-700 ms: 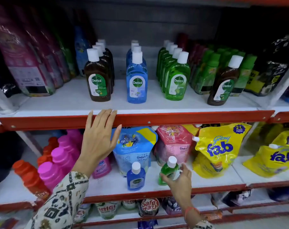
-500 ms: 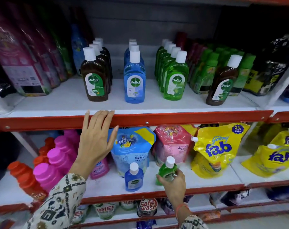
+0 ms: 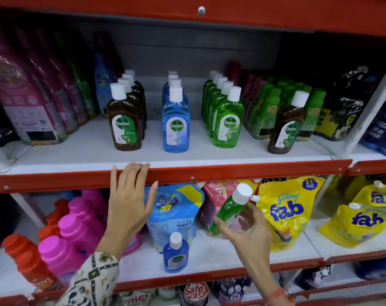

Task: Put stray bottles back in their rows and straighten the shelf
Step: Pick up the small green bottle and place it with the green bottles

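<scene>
On the upper shelf (image 3: 77,155) stand three rows of Dettol bottles: brown (image 3: 124,122), blue (image 3: 176,127) and green (image 3: 228,122). One brown bottle (image 3: 287,127) stands apart at the right, in front of green-capped bottles. My right hand (image 3: 247,228) is shut on a small green bottle (image 3: 230,208), tilted and lifted off the lower shelf. A small blue Dettol bottle (image 3: 175,253) stands alone on the lower shelf's front. My left hand (image 3: 128,202) rests flat, fingers spread, on the upper shelf's red edge (image 3: 231,172).
Pouches fill the upper shelf's left (image 3: 26,102) and right (image 3: 344,107) ends. On the lower shelf are pink bottles (image 3: 77,228), orange bottles (image 3: 26,259), a blue Comfort pouch (image 3: 176,208) and yellow Fab pouches (image 3: 287,213). More packs sit under the lowest rail.
My right hand closed on the small green bottle and lifted it off the lower shelf, tilting it. My left hand stayed on the red shelf edge.
</scene>
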